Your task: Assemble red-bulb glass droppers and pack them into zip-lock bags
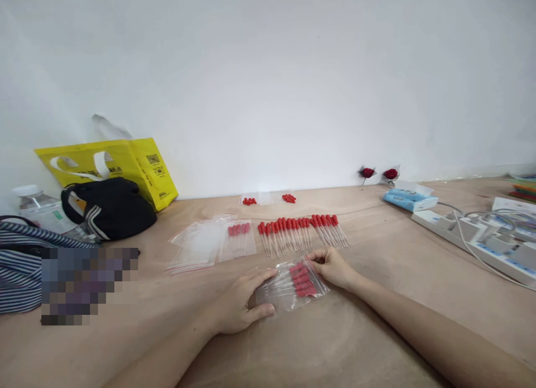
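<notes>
White wall (268, 86) behind; pale wood-tone tabletop (410, 259) in front, seen from a person's head cam. R hand (333, 268) pinches the far R corner of a clear zip bag (285, 298), thumb + fingertips closed on the plastic. From that pinch, the bag lies to the L & a bit toward the body, its long axis running approx. L–R, R end angled slightly away. Red-topped droppers (302, 281) lie inside, bulbs at the R end by the R hand, stems pointing L; the R hand is nearer the bulbs, the L hand (237, 304) nearer the stem tips. Red-lined zip edge is at the R end; can't tell if it's sealed. L hand is spread wide, thumb & fingers well apart at the bag's L end, fingertips at its edges; firm contact, can't tell.

Just beyond: loose droppers (288, 225) in a row, bulbs toward the wall. L of them, a 2nd bag (238, 230) w/ droppers inside, then fanned flat bags (199, 243). Far L, yellow tote (163, 178) & black pouch (125, 209); far R, tissue pack (406, 199) & power strip (439, 223) w/ cables.
</notes>
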`<state>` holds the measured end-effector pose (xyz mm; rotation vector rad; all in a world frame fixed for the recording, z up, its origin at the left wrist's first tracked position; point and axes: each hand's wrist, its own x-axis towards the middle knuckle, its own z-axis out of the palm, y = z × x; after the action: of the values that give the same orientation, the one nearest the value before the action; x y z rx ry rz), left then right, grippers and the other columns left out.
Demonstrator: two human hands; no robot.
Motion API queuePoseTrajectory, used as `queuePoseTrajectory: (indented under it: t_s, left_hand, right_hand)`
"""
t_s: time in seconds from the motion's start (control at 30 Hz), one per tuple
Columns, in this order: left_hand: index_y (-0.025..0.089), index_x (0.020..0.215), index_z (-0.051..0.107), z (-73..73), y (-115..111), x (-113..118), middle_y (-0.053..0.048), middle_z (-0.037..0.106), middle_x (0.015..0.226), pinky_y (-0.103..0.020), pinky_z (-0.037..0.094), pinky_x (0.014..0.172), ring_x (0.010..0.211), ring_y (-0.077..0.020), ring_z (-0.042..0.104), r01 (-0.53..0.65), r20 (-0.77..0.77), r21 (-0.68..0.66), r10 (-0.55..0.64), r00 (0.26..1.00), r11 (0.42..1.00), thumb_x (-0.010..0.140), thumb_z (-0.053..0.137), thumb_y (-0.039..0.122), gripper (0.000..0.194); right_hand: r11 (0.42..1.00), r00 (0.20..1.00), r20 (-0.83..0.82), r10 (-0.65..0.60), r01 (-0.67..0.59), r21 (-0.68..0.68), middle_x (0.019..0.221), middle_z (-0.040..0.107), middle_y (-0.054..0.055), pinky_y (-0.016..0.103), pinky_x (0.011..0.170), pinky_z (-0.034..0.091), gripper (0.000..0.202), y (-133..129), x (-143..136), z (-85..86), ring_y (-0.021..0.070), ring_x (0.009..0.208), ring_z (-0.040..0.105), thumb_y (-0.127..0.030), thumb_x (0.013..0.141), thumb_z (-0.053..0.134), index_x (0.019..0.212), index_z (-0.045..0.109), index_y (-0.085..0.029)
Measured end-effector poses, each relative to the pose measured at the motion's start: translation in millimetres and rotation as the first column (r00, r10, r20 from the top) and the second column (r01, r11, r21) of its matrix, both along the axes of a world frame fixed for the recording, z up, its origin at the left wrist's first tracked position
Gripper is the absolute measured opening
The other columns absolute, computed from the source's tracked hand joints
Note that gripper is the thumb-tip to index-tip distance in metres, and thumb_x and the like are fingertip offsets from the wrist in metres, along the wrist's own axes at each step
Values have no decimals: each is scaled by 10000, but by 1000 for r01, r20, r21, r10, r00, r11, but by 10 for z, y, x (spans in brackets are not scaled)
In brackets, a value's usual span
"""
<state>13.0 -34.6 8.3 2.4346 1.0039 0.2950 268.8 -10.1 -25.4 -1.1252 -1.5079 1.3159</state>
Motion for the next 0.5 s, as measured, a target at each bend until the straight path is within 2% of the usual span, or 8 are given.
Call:
queuePoseTrajectory:
  t_s: [0.17, 0.3, 0.4, 0.5]
  left_hand:
    - [264, 1298, 338, 58, -2, 0, -39, 373, 1353, -466, 263, 1013, 1242, -263, 307, 26, -30, -15, -26, 999, 1000, 784, 530, 361, 558]
    - [277, 1276, 376, 103, -5, 9, -25, 413, 1328, -465, 216, 1035, 1227, -240, 340, 106, 4, 9, -106, 994, 994, 774, 538, 300, 528]
    - [289, 1275, 376, 100, -1, 8, -16, 425, 1320, -465, 221, 1034, 1215, -232, 360, 119, 19, 19, -119, 993, 993, 776, 533, 293, 523]
    - [282, 1276, 378, 82, 4, -5, -19, 422, 1322, -466, 217, 1036, 1221, -228, 353, 121, 3, 18, -121, 993, 993, 783, 522, 291, 513]
  right_hand:
    - [976, 980, 83, 179, -188, 113, 778, 678, 30, 283, 697, 452, 277, -17, 80, 55, 148, 702, 597, -414, 700, 586, 777, 690, -169]
    - [979, 977, 189, 97, -128, 161, 742, 677, 33, 260, 632, 448, 257, -21, 100, 10, 143, 645, 581, -380, 719, 568, 765, 696, -162]
    - [982, 973, 228, 27, -69, 178, 679, 666, 20, 244, 571, 437, 269, -17, 100, -45, 138, 597, 563, -392, 720, 558, 723, 696, -162]
    - [981, 969, 246, 16, -63, 186, 594, 630, 0, 228, 526, 413, 270, -8, 118, -79, 123, 542, 529, -404, 704, 572, 636, 679, -165]
